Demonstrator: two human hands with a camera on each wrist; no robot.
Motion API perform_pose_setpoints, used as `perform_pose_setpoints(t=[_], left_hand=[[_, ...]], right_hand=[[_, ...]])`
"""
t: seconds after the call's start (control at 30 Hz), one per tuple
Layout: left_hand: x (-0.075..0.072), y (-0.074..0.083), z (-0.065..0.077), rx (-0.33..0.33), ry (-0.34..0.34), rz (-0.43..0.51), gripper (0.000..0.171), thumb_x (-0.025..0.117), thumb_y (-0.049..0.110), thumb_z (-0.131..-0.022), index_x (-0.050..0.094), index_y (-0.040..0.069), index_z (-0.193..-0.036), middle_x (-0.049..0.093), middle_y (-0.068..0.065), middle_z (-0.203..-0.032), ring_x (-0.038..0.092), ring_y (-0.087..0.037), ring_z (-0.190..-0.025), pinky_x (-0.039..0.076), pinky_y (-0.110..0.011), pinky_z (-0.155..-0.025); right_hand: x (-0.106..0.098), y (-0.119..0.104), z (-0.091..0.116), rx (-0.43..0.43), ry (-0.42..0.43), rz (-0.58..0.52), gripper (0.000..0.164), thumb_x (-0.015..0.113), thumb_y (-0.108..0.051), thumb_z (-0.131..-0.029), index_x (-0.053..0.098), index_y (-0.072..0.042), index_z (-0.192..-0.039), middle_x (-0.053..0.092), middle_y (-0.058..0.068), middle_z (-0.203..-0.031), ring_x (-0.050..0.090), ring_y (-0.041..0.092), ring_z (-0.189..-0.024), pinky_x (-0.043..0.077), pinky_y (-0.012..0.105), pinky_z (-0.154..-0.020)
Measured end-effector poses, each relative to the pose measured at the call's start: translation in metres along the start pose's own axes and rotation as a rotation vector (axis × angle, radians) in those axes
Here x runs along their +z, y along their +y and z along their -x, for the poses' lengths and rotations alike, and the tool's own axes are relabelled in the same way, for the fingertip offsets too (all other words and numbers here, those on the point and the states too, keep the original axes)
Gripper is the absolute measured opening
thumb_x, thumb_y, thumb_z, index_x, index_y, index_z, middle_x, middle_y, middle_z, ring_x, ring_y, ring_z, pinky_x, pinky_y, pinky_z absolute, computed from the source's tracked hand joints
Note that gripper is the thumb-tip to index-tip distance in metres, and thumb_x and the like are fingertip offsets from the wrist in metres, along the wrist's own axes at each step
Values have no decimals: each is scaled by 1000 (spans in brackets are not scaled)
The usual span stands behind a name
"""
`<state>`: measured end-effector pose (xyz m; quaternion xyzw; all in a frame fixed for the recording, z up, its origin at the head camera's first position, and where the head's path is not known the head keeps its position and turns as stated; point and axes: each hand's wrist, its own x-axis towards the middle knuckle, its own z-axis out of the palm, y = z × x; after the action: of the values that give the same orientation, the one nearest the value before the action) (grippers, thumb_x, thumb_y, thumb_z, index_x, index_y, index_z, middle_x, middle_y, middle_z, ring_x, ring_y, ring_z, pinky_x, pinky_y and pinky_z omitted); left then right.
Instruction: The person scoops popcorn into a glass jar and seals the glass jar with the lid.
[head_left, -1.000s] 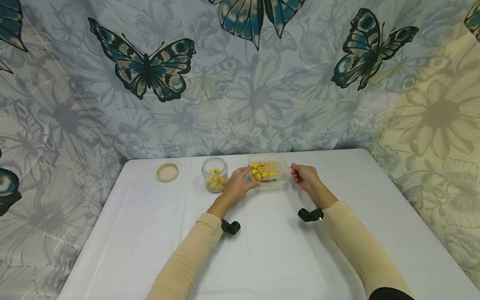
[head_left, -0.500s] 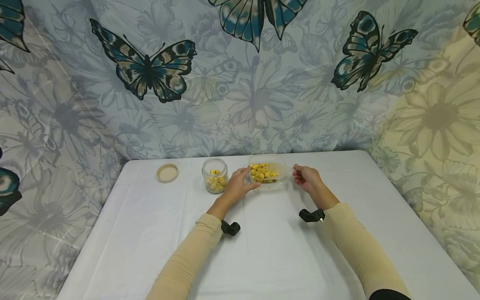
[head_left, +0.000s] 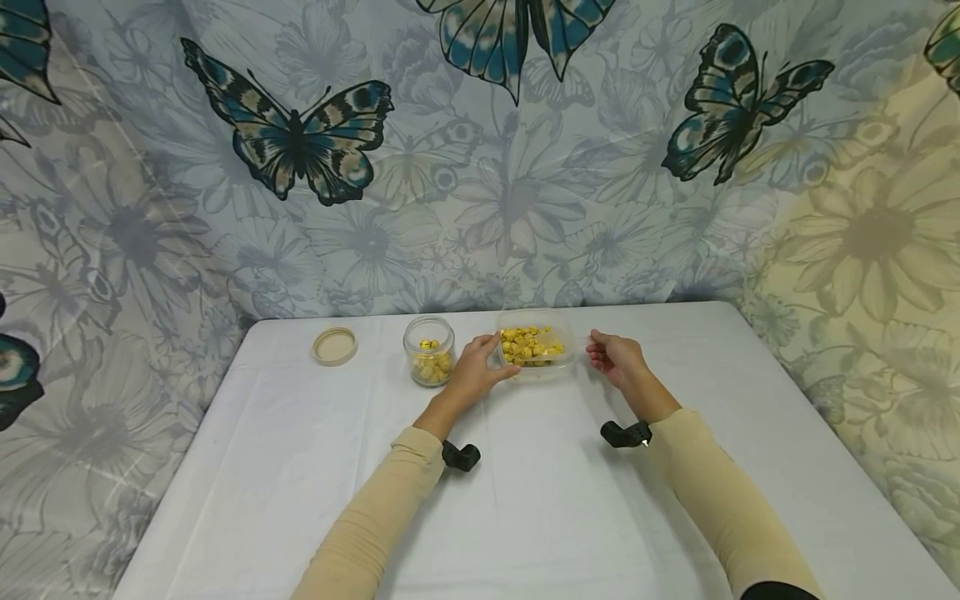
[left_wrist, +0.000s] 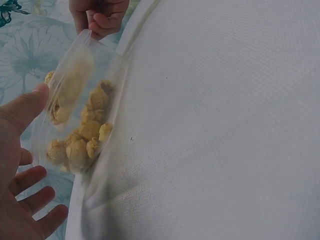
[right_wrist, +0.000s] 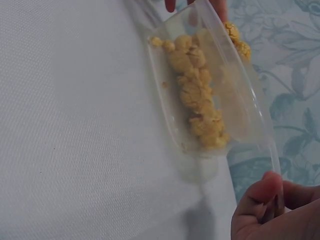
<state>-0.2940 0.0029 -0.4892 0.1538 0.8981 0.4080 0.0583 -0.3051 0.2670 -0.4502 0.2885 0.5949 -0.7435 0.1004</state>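
A clear plastic container (head_left: pixel 536 364) with yellow caramel popcorn (head_left: pixel 528 343) stands between the two hands near the table's back edge. My left hand (head_left: pixel 474 369) holds its left end, the thumb at the rim and the other fingers spread along the side. In the right wrist view, my right hand (right_wrist: pixel 282 212) pinches the container's rim at the other end between thumb and forefinger. The popcorn lies in a loose layer, thicker towards the left. Left of the left hand stands a lidless glass jar (head_left: pixel 430 329) partly filled with popcorn pieces. Whether the container rests fully on the table cannot be told.
A round beige-rimmed lid (head_left: pixel 334 346) lies flat to the left of the jar. A white cloth covers the table (head_left: pixel 525 500). Directly behind the table's back edge hangs a butterfly-and-flower patterned backdrop (head_left: pixel 517 200).
The popcorn in the container has spread towards the right end. My right hand has shifted slightly right, while the left hand, jar and lid stay where they were.
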Motion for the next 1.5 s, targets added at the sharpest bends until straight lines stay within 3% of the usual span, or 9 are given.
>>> perform_pose_setpoints(t=[0.9, 1.5], left_hand=[[-1, 2, 0, -1, 8, -12, 80, 68, 46, -89, 33, 14, -153, 38, -11, -153, 33, -32, -143, 34, -50, -115], [-1, 3, 2, 6, 5, -4, 78, 69, 43, -89, 34, 13, -153, 37, -13, -153, 33, -34, -142, 34, -51, -114]], right_hand=[[-3, 1, 0, -5, -35, -74, 14, 56, -19, -99, 57, -5, -103, 60, 0, -61, 54, 8, -55, 48, 17, -52], [-5, 2, 3, -8, -69, -120, 11, 55, -18, -100, 60, -8, -95, 62, 0, -65, 55, 7, -59, 48, 17, -53]])
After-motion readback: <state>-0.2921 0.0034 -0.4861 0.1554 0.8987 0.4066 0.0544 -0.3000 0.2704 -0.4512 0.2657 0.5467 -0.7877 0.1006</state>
